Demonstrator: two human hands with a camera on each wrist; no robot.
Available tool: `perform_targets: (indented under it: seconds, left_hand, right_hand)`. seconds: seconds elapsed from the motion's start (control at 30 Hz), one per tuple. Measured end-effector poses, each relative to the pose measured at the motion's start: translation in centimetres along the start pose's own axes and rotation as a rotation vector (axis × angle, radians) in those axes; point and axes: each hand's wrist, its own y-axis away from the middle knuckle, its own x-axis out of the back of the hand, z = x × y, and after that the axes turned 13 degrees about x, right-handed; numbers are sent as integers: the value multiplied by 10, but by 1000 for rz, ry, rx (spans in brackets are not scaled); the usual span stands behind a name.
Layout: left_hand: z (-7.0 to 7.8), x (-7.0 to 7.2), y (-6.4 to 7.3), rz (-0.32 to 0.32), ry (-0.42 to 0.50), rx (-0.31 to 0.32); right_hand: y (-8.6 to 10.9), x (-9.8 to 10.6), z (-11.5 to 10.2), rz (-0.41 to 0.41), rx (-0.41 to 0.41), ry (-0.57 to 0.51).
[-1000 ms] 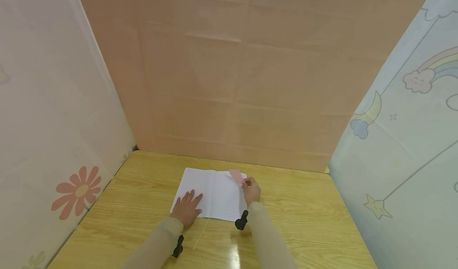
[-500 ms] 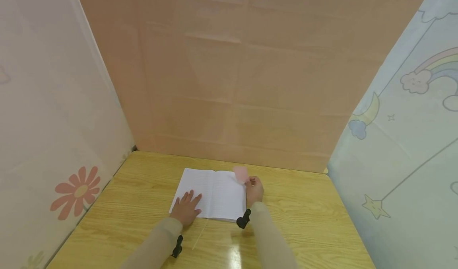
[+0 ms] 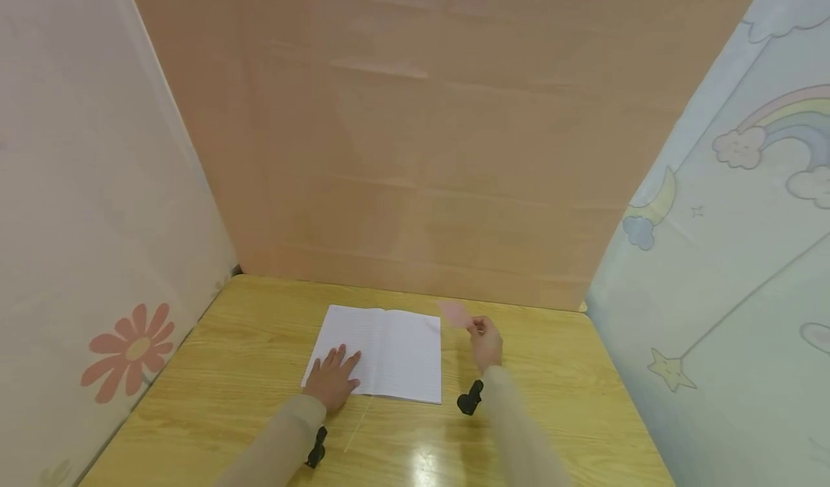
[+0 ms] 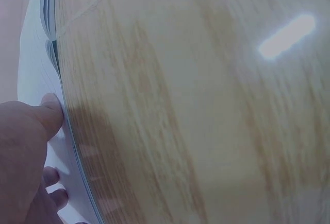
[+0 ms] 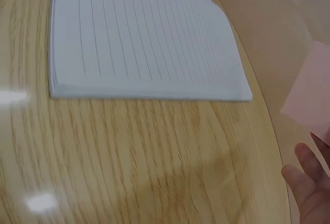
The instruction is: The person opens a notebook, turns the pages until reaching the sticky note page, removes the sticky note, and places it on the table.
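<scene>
An open notebook (image 3: 410,357) with lined white pages lies flat on the wooden table. My left hand (image 3: 331,380) rests on its left page with fingers spread; the left wrist view shows the thumb (image 4: 50,112) by the page's lower edge. To the right of the notebook, my right hand (image 3: 486,343) pinches a small pink slip of paper (image 3: 455,314) by one corner, held above the table. In the right wrist view the pink paper (image 5: 311,87) and part of the fingers (image 5: 309,165) show at the right edge, apart from the notebook (image 5: 144,38).
A thin ribbon (image 3: 358,426) trails from the notebook's spine toward the table's front. Behind the wooden table (image 3: 551,400) stands a tan backdrop (image 3: 415,148). Patterned panels rise at its left and right sides.
My right hand has moved rightward with the pink paper, from over the right page to beyond the notebook's right edge. The left hand stays on the left page.
</scene>
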Motion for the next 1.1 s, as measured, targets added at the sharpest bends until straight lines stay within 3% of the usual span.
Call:
perform_targets:
  seconds: [0.2, 0.4, 0.8, 0.93, 1.1]
  left_hand:
    - [2, 7, 4, -21, 0, 7]
    - [0, 6, 2, -26, -5, 7]
    - [1, 4, 2, -21, 3, 9]
    - [5, 9, 5, -29, 12, 10]
    - [10, 20, 11, -36, 33, 12]
  right_hand:
    - [2, 25, 7, -28, 67, 38]
    - [5, 38, 14, -71, 83, 65]
    - [13, 45, 20, -99, 120, 172]
    - [17, 46, 23, -108, 142, 233]
    - [20, 45, 31, -191, 147, 279]
